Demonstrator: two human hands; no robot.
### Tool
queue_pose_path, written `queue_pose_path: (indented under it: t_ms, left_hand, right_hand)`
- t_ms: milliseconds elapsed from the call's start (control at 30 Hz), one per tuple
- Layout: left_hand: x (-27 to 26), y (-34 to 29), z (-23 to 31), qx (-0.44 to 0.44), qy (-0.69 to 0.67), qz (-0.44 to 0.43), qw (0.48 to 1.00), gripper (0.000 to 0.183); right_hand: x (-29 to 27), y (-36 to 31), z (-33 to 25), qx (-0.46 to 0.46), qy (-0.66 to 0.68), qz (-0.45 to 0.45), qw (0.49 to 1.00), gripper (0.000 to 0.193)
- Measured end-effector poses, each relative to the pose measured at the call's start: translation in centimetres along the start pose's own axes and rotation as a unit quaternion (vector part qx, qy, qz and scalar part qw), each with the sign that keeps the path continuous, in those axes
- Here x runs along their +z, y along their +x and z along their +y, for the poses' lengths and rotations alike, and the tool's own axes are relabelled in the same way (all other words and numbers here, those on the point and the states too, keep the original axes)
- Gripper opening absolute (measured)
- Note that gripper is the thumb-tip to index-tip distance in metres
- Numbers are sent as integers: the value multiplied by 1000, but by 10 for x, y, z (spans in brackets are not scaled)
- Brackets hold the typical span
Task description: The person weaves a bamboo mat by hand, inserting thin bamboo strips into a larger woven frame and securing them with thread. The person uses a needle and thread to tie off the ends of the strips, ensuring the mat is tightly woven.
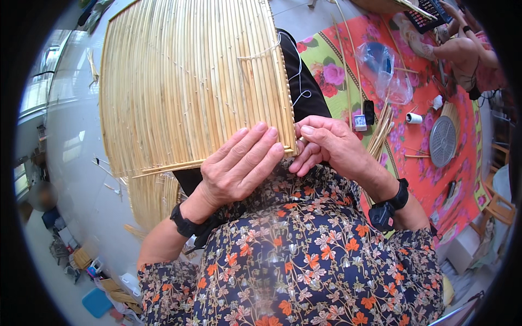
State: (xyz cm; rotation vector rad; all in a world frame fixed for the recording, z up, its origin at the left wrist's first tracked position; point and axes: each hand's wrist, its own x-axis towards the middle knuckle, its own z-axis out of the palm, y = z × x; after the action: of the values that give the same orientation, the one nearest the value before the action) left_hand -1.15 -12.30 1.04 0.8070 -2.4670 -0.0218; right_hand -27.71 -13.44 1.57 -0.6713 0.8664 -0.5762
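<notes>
A panel of straw-coloured stalks, laid side by side in a frame of thin stalks, rests over my lap. My left hand lies flat on its near right corner, fingers stretched out. Just off that corner is my right hand, its thumb and forefinger pressed together and its other fingers curled. What sits in that pinch, if anything, is too small to make out. White thread runs over the panel's right part and hangs in a loop beside its right edge. Loose stalks lie along the near edge.
On the right, a red floral cloth bears a bundle of stalks, a white thread spool, a round grey metal disc and a clear plastic bag. Another person sits at the upper right. More stalks lie at lower left.
</notes>
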Motion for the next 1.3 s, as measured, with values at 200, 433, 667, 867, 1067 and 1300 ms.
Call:
queue_pose_path:
  t_ms: [200, 433, 667, 867, 1067, 1300]
  left_hand:
    - [-7, 3, -2, -18, -57, -5, 998, 29]
    - [-6, 7, -1, -68, -100, 12, 993, 32]
    - [-10, 18, 1, -122, -140, -1, 983, 24]
    - [-11, 26, 1, -110, -139, -22, 984, 23]
    - [-4, 28, 4, -116, -159, -19, 980, 24]
    - [-15, 19, 1, -119, -140, -54, 982, 40]
  right_hand:
    - [1, 1, -7, 17, 3, -26, 1000, 29]
    - [-2, 2, -7, 13, 28, -40, 999, 27]
    - [-3, 3, 0, 2, 41, -29, 999, 25]
    - [-2, 3, 1, -5, 40, -21, 999, 25]
    - [-4, 7, 5, -4, 36, -13, 999, 24]
    - [-5, 10, 17, -14, 49, -9, 999, 24]
